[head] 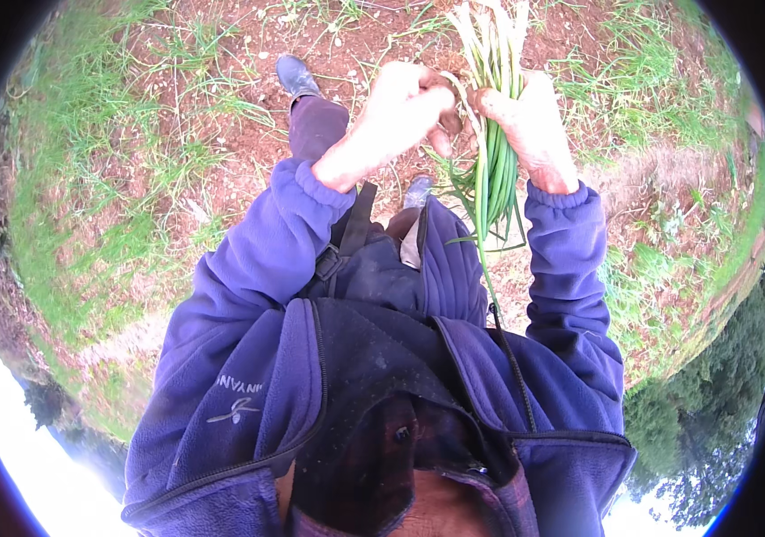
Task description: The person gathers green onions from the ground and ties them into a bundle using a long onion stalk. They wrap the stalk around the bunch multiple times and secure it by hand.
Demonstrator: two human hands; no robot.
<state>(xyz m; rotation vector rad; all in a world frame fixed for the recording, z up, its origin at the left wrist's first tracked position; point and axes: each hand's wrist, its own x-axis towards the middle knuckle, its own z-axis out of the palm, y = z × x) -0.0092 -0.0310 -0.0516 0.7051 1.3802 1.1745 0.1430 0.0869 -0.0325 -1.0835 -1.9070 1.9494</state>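
Note:
A bunch of spring onions (pixel 498 161) is in my right hand (pixel 535 127), whose thumb lies across the stalks. Their pale ends point away from me, and the long green leaves hang back towards my body, some folded over. My left hand (pixel 406 117) is at the bunch's left side, fingers curled and tips soiled. One pale stalk (pixel 468 101) bends beside those fingertips; whether they pinch it cannot be made out. Brown, root-like matter shows just beyond the left fingers. Both hands look overexposed.
Reddish soil (pixel 241 161) with green, grass-like plants (pixel 187 60) surrounds me. My boot (pixel 296 75) is on the ground at the upper left, and the other foot (pixel 418 191) shows between my arms. A dark strap with a buckle (pixel 328 263) hangs at my waist. Trees (pixel 698 403) stand at the lower right.

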